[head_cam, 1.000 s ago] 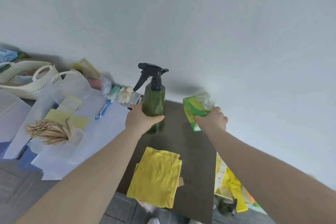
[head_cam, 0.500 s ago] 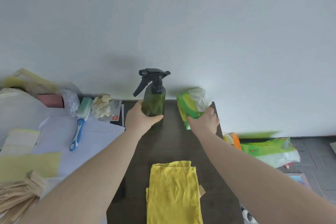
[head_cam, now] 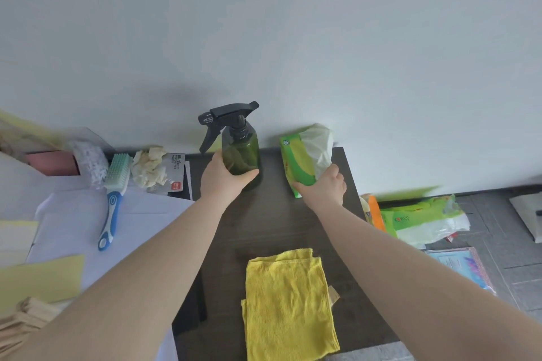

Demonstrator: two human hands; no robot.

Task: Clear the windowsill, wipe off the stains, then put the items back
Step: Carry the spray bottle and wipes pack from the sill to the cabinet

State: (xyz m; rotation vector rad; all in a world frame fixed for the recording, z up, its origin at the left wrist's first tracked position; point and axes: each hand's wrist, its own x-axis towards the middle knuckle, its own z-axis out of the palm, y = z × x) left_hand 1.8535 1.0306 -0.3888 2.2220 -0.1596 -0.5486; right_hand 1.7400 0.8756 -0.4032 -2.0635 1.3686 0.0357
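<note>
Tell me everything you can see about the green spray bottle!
The dark green see-through plastic spray bottle has a black trigger sprayer on top, nozzle pointing right, trigger hanging down on the left. It stands upright at the back of the dark brown wooden surface, close to the white wall. The left hand holds its lower body, thumb in front. Whether there is liquid inside cannot be told.

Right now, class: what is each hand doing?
Left hand: grips the green spray bottle.
Right hand: holds the green tissue pack.
</note>
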